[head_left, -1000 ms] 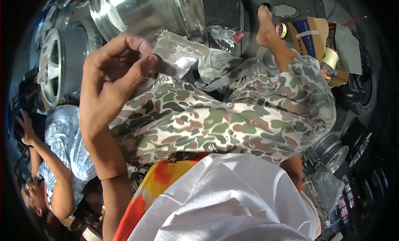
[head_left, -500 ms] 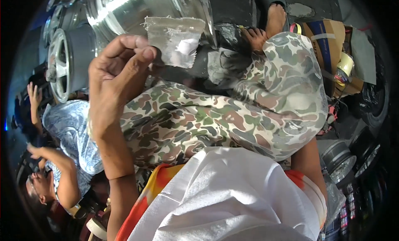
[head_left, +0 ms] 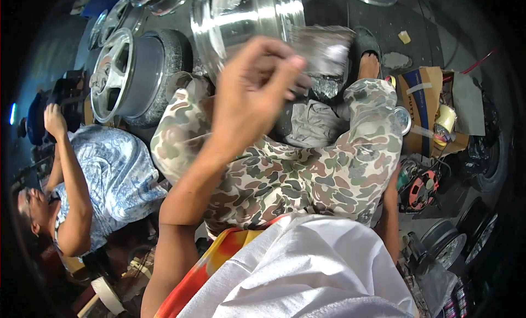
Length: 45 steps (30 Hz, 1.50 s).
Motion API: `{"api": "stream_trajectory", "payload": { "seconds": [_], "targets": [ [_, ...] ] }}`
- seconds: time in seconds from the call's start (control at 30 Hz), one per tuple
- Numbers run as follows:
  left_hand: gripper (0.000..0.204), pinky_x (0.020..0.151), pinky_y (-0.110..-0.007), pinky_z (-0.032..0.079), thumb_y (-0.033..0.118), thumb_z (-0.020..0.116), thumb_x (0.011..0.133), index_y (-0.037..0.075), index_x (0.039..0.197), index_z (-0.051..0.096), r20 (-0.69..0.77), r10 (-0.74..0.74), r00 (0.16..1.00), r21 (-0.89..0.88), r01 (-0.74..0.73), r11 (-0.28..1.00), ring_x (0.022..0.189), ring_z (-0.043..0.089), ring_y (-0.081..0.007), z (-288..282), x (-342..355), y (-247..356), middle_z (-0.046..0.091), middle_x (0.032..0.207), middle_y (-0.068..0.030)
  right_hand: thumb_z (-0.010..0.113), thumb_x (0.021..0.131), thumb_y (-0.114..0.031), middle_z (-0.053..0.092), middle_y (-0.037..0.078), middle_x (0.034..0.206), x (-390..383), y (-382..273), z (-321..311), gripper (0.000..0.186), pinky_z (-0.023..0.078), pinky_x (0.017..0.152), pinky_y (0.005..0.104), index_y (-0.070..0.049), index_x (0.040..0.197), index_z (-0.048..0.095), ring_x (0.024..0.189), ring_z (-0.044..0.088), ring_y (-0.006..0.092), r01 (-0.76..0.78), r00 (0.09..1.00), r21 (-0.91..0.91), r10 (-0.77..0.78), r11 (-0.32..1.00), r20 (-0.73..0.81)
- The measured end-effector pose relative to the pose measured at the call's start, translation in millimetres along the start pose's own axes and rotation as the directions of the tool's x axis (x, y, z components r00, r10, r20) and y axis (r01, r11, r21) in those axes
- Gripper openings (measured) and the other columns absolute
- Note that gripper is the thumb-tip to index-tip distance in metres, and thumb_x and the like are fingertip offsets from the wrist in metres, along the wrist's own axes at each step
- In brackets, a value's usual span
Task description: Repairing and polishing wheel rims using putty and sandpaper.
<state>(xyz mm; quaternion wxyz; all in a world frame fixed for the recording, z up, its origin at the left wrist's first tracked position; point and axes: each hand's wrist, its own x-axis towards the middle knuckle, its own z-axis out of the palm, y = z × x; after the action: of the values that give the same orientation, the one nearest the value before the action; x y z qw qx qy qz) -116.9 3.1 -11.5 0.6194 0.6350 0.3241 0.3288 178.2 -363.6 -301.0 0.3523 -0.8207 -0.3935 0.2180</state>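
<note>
My left hand [head_left: 257,79], blurred by motion, is raised over my lap, with thumb and fingers pinched. At its fingertips is a small frayed grey square sheet [head_left: 323,49] with a whitish patch; its exact kind is unclear. Beyond the hand stands a shiny metal wheel rim [head_left: 246,22], partly covered by the hand. A crumpled grey cloth [head_left: 312,123] lies between my legs, below the sheet. Of my right arm only the forearm [head_left: 389,219] shows, beside my right thigh; its hand is hidden.
Another wheel with a tyre [head_left: 118,74] stands at left, near a seated person [head_left: 109,170] in blue patterned clothes. An open cardboard box [head_left: 424,99] is at right, with a red and black coiled item [head_left: 422,186] below it. More rims [head_left: 444,244] lie at lower right.
My left hand has moved right with the grey square sheet. The view has shifted, so more of the left wheel, tyre and seated person shows. My knees are now farther apart.
</note>
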Motion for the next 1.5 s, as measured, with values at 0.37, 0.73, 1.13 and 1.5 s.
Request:
{"api": "stream_trajectory", "payload": {
  "seconds": [0.37,0.73,1.13,1.5],
  "targets": [
    [0.017,0.056,-0.031,0.047,0.013,0.054,0.106,-0.001,0.111,0.046,0.086,0.229,0.97,0.16,-0.24,0.957,0.061,0.064,-0.0135,74,-2,13,0.07,0.069,-0.0112,0.078,0.084,0.006,0.073,0.015,0.11,25,-363,-52,0.075,0.055,0.083,0.0301,-0.001,0.15,0.041,0.091,0.068,0.0163,0.5,0.836,-0.083,-0.506,0.862,-0.213],
    [0.023,0.063,-0.041,0.052,0.018,0.049,0.107,-0.003,0.114,0.044,0.003,0.134,0.991,-0.001,-0.134,0.991,0.069,0.069,-0.0299,89,0,-23,0.067,0.078,-0.0208,0.078,0.085,0.009,0.06,0.009,0.103,57,-374,2,0.059,0.051,0.065,0.0212,0.002,0.135,0.048,0.083,0.06,0.0097,0.484,0.811,0.463,-0.182,0.743,-0.556],
    [0.02,0.052,-0.024,0.043,0.018,0.055,0.107,-0.002,0.11,0.05,-0.132,0.222,0.966,0.095,-0.21,0.973,0.058,0.055,-0.0069,91,20,-43,0.063,0.074,-0.005,0.076,0.086,0.0,0.072,0.009,0.095,43,-146,-15,0.059,0.054,0.082,0.0299,0.003,0.139,0.049,0.083,0.067,0.0125,-0.044,0.876,0.299,0.181,0.953,-0.448],
    [0.028,0.057,-0.023,0.045,0.026,0.057,0.108,0.001,0.118,0.05,-0.063,0.016,0.998,0.139,-0.007,0.99,0.066,0.057,-0.0089,81,30,-66,0.064,0.08,-0.0061,0.061,0.083,0.006,0.061,0.022,0.133,33,-2,107,0.072,0.048,0.101,0.0536,-0.014,0.15,0.045,0.118,0.058,0.0454,0.028,0.991,-0.237,-0.058,0.971,-0.121]
  ]
}}
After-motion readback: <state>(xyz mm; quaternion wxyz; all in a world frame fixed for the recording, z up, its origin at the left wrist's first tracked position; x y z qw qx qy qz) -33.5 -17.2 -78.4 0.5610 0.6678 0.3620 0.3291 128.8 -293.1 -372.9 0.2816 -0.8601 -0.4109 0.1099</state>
